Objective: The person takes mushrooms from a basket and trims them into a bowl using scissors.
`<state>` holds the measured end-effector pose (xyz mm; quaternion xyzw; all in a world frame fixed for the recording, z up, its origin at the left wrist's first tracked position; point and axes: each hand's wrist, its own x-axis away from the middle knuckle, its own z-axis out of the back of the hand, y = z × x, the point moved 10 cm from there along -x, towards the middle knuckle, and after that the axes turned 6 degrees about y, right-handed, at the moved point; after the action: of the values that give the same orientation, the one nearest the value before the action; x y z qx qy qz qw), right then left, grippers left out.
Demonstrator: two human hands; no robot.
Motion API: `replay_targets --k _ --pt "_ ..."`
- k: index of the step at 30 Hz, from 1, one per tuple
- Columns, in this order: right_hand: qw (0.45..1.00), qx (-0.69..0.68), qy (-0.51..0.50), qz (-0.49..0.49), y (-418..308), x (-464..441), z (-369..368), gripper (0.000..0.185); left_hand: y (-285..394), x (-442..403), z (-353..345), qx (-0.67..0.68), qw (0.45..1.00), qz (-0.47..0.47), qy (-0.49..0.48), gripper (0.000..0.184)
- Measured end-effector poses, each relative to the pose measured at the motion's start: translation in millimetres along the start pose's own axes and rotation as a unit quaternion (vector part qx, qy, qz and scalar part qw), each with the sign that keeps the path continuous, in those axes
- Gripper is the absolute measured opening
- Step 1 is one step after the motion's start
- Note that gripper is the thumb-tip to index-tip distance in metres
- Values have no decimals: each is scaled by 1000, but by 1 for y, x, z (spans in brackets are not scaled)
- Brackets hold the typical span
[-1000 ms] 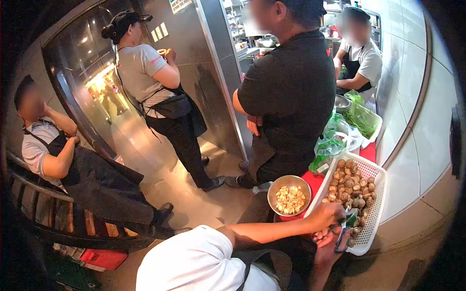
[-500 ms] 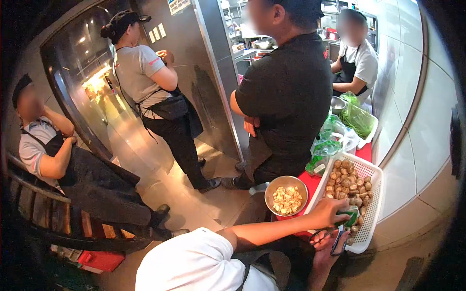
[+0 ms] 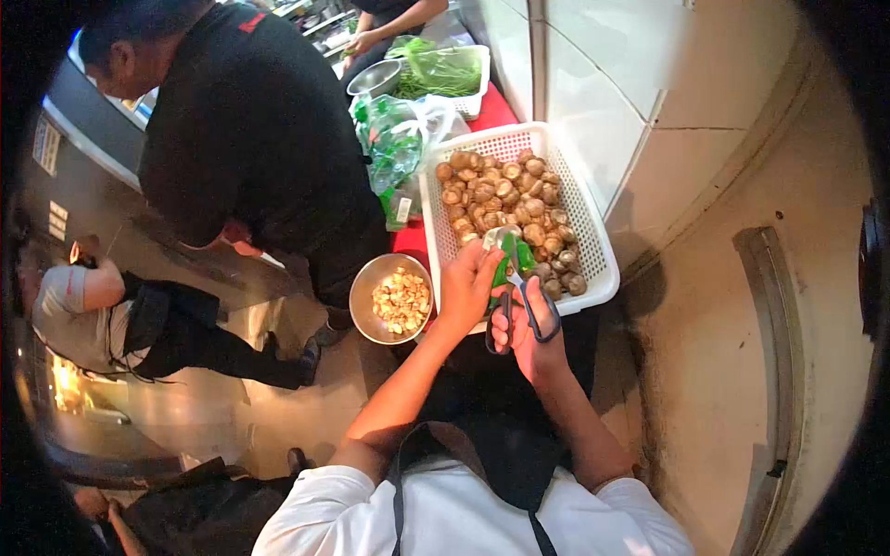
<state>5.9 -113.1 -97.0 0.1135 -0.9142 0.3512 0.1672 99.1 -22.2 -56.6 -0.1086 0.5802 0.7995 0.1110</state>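
Observation:
A white perforated basket (image 3: pixel 593 250) holds several brown mushrooms (image 3: pixel 501 192). Over its near side, my right hand (image 3: pixel 533 338) has its fingers in the dark handles of a pair of scissors (image 3: pixel 513 278). My left hand (image 3: pixel 468 281) is just left of the blades, its fingers closed on a clear and green plastic piece (image 3: pixel 508 250) that lies against the mushrooms. Whether the blades touch the plastic is hard to tell. Left of the basket stands a metal bowl (image 3: pixel 364 310) with pale cut pieces (image 3: pixel 400 301) in it.
Green plastic bags (image 3: pixel 394 148) lie beyond the bowl on a red surface (image 3: pixel 496 109). Further back are a basket of green vegetables (image 3: pixel 450 74) and a steel bowl (image 3: pixel 375 79). A person in black (image 3: pixel 250 139) stands close on the left. A tiled wall (image 3: pixel 593 93) rises at the right.
The view has swung down and right, so the basket and both hands appear nearer the middle. My left hand has moved from above the mushrooms to the plastic beside the scissors.

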Motion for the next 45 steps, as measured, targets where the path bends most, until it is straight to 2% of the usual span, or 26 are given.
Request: replay_targets --k 3,4,8,11,12,16,20,25,29,30,33,34,36,38,39,40,41,42,43,44,45 --pt "1000 6 -5 28 -3 -8 7 62 -19 5 -7 94 996 0 10 22" --pt "1000 7 -7 20 -4 -7 5 62 -21 5 -8 97 995 28 4 18" --pt "999 -36 9 19 -16 -2 -7 57 -14 10 -8 69 997 31 -23 15" --pt "999 -41 1 12 -16 -8 -2 55 -13 8 -6 58 998 11 -28 17" --pt "999 -41 -9 10 -16 -10 -1 54 -4 9 -1 41 998 -39 -1 20" --pt "998 -62 -12 8 -25 -8 -10 54 -19 5 0 52 998 -4 -28 13" --pt "993 -113 -23 -4 -30 -8 -15 55 15 3 0 8 997 -58 -58 14" --pt "987 -128 -99 -5 -35 -14 -3 56 25 0 6 -13 993 -114 -20 23" --pt "985 -173 25 5 -41 -4 -15 54 25 4 -2 -25 992 -112 -44 26" --pt "986 -168 17 -8 -39 -8 -12 54 16 4 -3 -4 991 -127 -34 25" --pt "980 -176 -92 -8 -38 -22 1 51 21 4 1 -31 991 -128 -18 24" --pt "973 -205 -106 -14 -40 -22 0 43 21 5 3 -31 991 -131 -20 24" --pt "967 -244 -37 59 -57 -36 24 38 20 4 6 -27 990 -139 -25 25" --pt "957 -269 -11 105 -84 -37 42 30 11 13 7 -17 990 -137 -30 23" --pt "964 -233 -12 128 -98 -37 49 32 7 16 7 -12 990 -138 -31 22" --pt "973 -192 -15 126 -103 -34 46 29 7 16 10 4 997 -68 -32 20" --pt "982 -150 -19 118 -105 -28 39 27 0 15 10 28 998 -54 -25 20" --pt "987 -36 24 152 -110 -19 36 27 -11 11 8 50 998 -40 -17 20" --pt "977 79 62 186 -114 -9 26 28 -18 7 9 72 997 -28 -6 20" --pt "951 194 96 220 -118 -1 20 31 -15 4 10 36 999 -11 -12 22" --pt "927 239 115 266 -121 3 20 34 -3 2 12 47 998 -29 -1 22"
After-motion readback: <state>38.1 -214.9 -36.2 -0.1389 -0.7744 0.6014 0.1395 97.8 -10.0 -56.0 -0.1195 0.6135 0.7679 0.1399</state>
